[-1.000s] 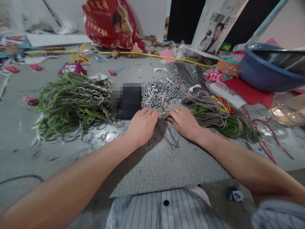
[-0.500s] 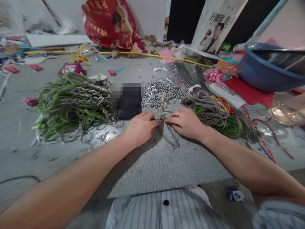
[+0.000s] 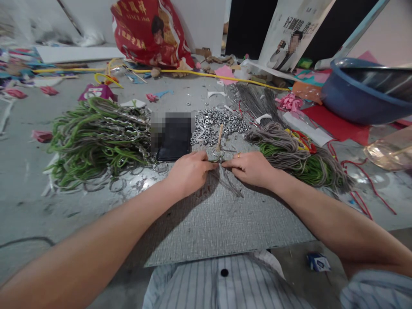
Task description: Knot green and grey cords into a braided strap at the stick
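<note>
All places given rel. to the wooden stick [image 3: 220,136]; whether it's stood up or laid flat can't be told. At its near end a metal ring [image 3: 214,153] is seen, & just nearer the viewer, thin dark cord [image 3: 232,187] is worked btwn both hands, w/ loose ends trailed toward the viewer over the grey board [image 3: 225,234].

L hand [image 3: 189,174] is placed just L of & nearer than the stick: fingers curled, nearly closed, cord pinched at thumb & fingertips. R hand [image 3: 252,168] is placed just R of & nearer than it: also nearly closed, cord nipped at fingertips, gold ring [image 3: 238,155] worn on one finger. Which strand is gripped by which hand can't be told. Fingertips of the 2 hands are held v. close together.

Pile of metal nuts [image 3: 225,121] is spread beyond & around the stick's far end. Black flat slab [image 3: 175,139] is laid L of the stick; farther L, a green-grey cord heap [image 3: 93,143] w/ metal chains & rings attached is piled. R of the stick, a green-grey cord hank [image 3: 299,161] is laid; beyond & R, a grey wire bundle [image 3: 254,101]. Far R, a blue basin [image 3: 360,96] is set; well beyond & L, a red bag [image 3: 149,34] is propped.
</note>
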`<state>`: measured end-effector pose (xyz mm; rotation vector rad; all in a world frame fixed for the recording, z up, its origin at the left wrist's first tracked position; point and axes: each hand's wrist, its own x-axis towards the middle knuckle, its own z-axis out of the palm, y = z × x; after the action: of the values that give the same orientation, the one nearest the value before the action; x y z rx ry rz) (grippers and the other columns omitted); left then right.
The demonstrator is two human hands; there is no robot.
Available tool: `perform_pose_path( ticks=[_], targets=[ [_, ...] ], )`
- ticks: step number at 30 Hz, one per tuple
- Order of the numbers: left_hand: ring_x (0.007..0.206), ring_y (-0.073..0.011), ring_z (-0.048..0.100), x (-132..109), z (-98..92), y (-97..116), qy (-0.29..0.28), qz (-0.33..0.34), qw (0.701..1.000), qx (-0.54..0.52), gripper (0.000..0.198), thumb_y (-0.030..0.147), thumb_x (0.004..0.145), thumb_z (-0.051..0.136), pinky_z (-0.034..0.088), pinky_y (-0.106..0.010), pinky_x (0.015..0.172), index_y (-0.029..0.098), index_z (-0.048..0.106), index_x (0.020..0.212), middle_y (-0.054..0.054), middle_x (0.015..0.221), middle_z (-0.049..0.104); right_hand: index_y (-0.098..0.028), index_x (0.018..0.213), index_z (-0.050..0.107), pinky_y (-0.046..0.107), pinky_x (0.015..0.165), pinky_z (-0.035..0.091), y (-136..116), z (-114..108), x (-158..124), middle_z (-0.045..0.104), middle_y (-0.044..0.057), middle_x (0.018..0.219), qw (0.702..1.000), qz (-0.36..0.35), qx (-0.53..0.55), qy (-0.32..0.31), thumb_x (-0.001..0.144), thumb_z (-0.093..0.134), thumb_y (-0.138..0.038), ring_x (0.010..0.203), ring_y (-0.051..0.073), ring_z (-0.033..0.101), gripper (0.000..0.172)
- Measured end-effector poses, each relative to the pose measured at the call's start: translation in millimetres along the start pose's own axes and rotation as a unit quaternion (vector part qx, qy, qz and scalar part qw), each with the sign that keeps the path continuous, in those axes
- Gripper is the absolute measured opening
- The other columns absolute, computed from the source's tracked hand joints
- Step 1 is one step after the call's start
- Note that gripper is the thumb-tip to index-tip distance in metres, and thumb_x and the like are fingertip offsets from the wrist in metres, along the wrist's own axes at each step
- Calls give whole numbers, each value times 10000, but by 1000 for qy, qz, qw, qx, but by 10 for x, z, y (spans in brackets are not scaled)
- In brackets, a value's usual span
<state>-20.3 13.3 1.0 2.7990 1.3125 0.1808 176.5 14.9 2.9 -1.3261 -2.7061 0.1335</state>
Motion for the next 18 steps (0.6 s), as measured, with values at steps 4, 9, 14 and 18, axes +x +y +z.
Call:
perform_pose_path(
  ticks=[4,9,14,18],
  targets=[
    [736,-152,566,2,-15,-8,0,-10,999,-30,413,85,750,402,460,-273,647,297,683,966,-38,810,573,-229,923,693,241,584,341,-6,-14,9,699,17,783,999,-3,32,1,760,462,-155,726,143,600,292],
    [728,-151,582,-9,-11,-16,-8,-13,999,-43,406,82,746,395,469,-271,644,281,693,937,-37,836,589,-202,835,691,237,593,349,1,6,4,702,21,797,999,-14,41,12,753,467,-146,724,143,611,245],
    [750,-168,596,-20,23,-24,27,-12,996,-79,376,117,775,387,483,-294,684,217,645,1031,-50,853,614,-200,888,663,239,563,323,3,29,-21,699,19,793,999,-15,9,43,768,435,-165,698,140,609,260],
    [774,-170,600,-15,31,-15,24,-2,998,-54,395,123,780,381,483,-283,699,184,595,1107,-56,848,622,-215,951,658,250,541,307,0,27,-29,702,25,793,999,-16,-26,44,777,425,-184,693,150,612,293]
  ],
)
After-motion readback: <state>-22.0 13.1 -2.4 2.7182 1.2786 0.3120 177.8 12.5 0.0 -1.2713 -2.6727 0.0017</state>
